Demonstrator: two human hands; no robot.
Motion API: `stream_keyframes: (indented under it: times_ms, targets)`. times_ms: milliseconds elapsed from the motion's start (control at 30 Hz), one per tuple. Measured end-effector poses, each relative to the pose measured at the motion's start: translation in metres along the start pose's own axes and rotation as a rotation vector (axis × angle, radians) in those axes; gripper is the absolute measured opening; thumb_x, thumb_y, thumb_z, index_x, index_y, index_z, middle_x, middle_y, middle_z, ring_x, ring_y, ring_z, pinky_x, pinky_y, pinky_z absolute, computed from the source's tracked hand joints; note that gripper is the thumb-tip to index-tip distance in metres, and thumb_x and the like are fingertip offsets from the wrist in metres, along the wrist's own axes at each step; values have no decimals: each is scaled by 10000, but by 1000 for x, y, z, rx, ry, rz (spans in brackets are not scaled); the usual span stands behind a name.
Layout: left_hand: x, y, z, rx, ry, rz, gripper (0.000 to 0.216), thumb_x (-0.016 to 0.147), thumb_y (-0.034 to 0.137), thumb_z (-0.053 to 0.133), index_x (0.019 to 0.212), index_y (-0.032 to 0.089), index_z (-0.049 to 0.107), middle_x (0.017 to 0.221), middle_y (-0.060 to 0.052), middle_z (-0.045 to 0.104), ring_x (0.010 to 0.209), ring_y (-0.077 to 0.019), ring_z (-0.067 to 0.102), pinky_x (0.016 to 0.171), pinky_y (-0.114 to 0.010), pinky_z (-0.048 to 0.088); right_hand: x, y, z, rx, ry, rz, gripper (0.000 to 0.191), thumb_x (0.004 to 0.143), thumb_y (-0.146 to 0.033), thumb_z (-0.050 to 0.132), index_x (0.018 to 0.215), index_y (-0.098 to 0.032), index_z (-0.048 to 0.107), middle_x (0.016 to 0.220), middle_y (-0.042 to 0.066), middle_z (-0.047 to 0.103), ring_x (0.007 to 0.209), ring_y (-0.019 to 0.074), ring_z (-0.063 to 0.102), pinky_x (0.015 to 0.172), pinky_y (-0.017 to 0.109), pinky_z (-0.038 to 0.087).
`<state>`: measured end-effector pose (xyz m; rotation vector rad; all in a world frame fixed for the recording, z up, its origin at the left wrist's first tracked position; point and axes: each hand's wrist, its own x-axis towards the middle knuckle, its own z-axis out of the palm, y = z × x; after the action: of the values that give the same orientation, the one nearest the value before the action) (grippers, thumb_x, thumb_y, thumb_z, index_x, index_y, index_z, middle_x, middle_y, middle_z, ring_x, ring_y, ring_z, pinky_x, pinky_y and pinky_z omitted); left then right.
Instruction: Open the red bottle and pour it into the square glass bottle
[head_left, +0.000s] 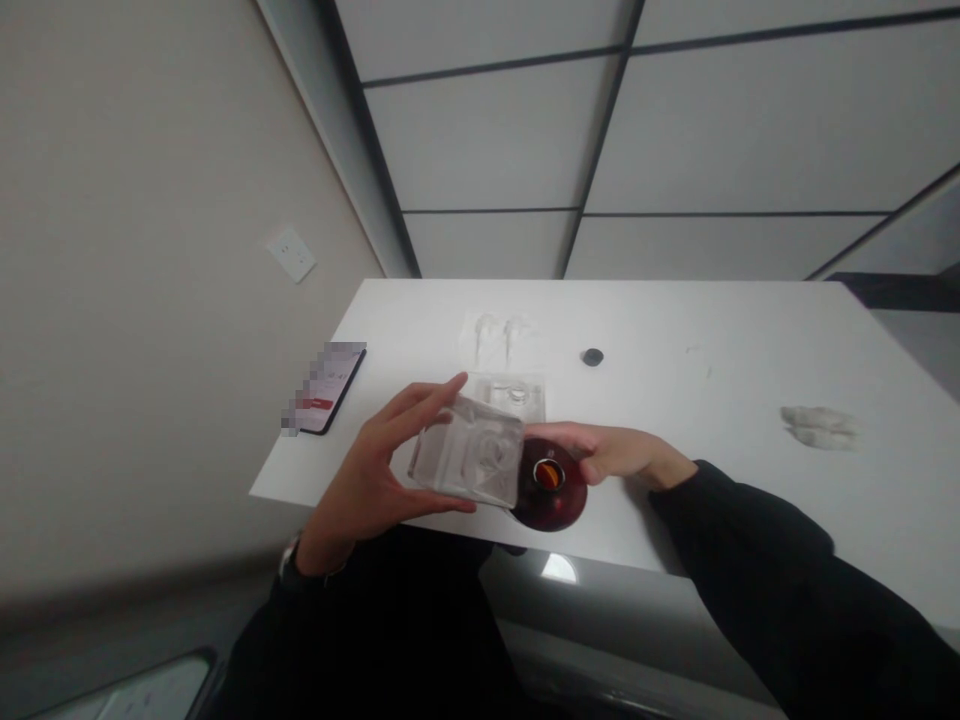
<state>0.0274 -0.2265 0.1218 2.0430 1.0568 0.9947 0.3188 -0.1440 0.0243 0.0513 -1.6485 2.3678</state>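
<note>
My left hand is closed around a clear plastic case with a round moulded part in it, thumb and fingers at its opposite edges. The case is tilted above the near edge of the table. Beside it, my right hand grips a glossy dark red disc with a metal-looking ring and an orange centre. The disc and the case overlap in view; whether they touch, I cannot tell. Just behind the case lies another clear plastic piece with a round shape in it.
The white table meets a panelled partition at the back. Thin clear plastic shapes lie behind my hands. A small dark round piece is to their right. A phone rests at the left edge, a crumpled translucent item at the right.
</note>
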Motion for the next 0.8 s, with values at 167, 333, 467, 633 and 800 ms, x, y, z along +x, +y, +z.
stream_keyframes:
  times_ms: [167, 333, 467, 633, 800]
  targets:
    - [-4, 2, 2, -41, 40, -53, 976, 653, 502, 1014, 1523, 378, 590, 1420, -85, 670, 1284, -294, 670, 1091, -431, 606, -5, 4, -6, -104, 24, 67, 944, 921, -722, 702, 1663, -215, 413, 1710, 185, 434, 1526, 309, 471, 1274, 507, 317]
    - [-8, 1, 4, -68, 80, -61, 836, 664, 483, 1011, 1393, 319, 636, 1367, -100, 689, 1285, -304, 679, 1124, -486, 590, -6, 4, -4, -162, 64, 81, 916, 923, -750, 670, 1654, -248, 437, 1717, 158, 432, 1540, 311, 455, 1288, 510, 291]
    - [-7, 5, 3, -48, 73, -46, 769, 722, 446, 985, 1397, 328, 636, 1385, -90, 699, 1308, -294, 673, 1092, -461, 610, -4, 2, 0, -142, 77, 70, 900, 909, -763, 678, 1629, -260, 482, 1668, 149, 498, 1506, 303, 491, 1263, 496, 337]
    - [-5, 12, 1, -33, 51, -22, 768, 733, 427, 982, 1418, 350, 646, 1396, -81, 707, 1324, -290, 668, 1089, -444, 615, -5, 5, -3, -175, 61, 37, 866, 939, -747, 651, 1637, -266, 470, 1676, 141, 491, 1509, 288, 491, 1266, 477, 328]
    - [-4, 17, -1, 50, 49, 7, 766, 751, 454, 968, 1443, 338, 660, 1414, -103, 700, 1339, -313, 660, 1154, -505, 572, -9, 7, -5, -205, 79, 65, 913, 933, -768, 639, 1655, -248, 436, 1710, 152, 446, 1541, 304, 452, 1281, 501, 299]
